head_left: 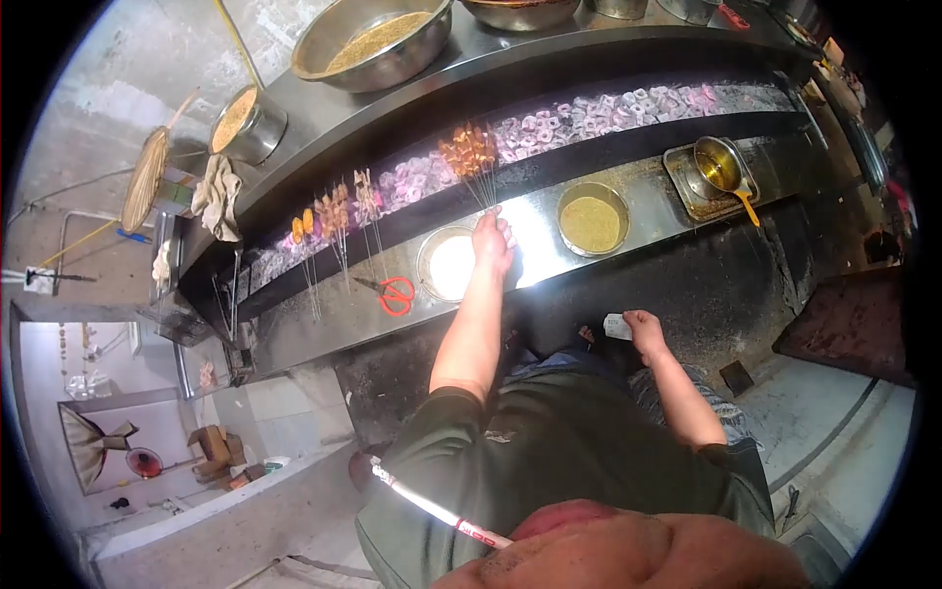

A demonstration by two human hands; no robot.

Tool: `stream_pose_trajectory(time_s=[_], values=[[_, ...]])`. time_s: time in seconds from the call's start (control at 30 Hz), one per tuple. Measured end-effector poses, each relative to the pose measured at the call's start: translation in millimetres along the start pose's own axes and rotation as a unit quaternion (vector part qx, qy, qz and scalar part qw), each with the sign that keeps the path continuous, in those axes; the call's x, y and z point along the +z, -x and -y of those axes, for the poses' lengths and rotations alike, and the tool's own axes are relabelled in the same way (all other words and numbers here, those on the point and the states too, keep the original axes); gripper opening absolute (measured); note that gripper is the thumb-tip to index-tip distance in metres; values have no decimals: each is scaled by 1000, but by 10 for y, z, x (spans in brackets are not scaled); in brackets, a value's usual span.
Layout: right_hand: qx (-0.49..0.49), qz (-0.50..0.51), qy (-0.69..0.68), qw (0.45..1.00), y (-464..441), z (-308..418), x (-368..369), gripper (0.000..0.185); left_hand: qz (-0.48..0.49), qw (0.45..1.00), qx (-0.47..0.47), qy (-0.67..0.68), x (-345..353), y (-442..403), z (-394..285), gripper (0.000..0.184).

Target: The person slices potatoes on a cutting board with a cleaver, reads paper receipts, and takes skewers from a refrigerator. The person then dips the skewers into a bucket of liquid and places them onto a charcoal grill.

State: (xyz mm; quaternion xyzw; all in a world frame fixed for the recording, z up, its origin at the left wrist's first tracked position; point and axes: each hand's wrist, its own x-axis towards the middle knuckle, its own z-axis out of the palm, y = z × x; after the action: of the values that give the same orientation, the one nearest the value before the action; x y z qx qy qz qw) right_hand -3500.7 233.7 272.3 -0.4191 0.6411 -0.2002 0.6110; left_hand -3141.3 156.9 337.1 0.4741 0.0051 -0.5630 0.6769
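Observation:
My left hand (pixel 493 241) is closed around the lower ends of a bunch of skewers (pixel 469 152), whose reddish-brown meat lies over the coals of the long grill. Down by my body, my right hand (pixel 643 334) pinches a small white paper slip (pixel 617 327). Just left of my left hand stands a round container of white powder (pixel 452 265), and to its right a pot of yellowish-brown seasoning (pixel 593 222). Red-handled scissors (pixel 395 294) lie on the steel ledge. More skewers (pixel 335 216) rest across the grill's left part.
Glowing coals (pixel 608 116) fill the grill trough. At the right, a pan of oil with a yellow-handled brush (pixel 721 169) sits on a metal tray (pixel 685 195). A large steel bowl (pixel 373 44) stands behind the grill, and a cloth (pixel 217 199) hangs at its left.

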Motion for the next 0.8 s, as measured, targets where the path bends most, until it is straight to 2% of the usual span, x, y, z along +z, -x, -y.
stream_pose_trajectory(time_s=[0.17, 0.37, 0.63, 0.7, 0.73, 0.8], values=[[1, 2, -8, 1000, 12, 70, 55, 19, 12, 999, 19, -34, -40, 15, -58, 27], [-1, 7, -12, 1000, 58, 245, 188, 19, 16, 999, -25, 19, -119, -95, -92, 22], [-6, 40, 17, 999, -86, 387, 448, 19, -54, 998, -10, 18, -128, -64, -144, 17], [-89, 34, 83, 992, -172, 558, 624, 22, -51, 999, -5, 19, -172, -113, -138, 16], [-161, 35, 132, 977, -304, 594, 719, 25, -45, 999, -7, 26, -218, -161, -134, 15], [-207, 47, 160, 964, -383, 940, 1026, 31, -45, 998, -16, 43, -250, -175, -136, 14]])
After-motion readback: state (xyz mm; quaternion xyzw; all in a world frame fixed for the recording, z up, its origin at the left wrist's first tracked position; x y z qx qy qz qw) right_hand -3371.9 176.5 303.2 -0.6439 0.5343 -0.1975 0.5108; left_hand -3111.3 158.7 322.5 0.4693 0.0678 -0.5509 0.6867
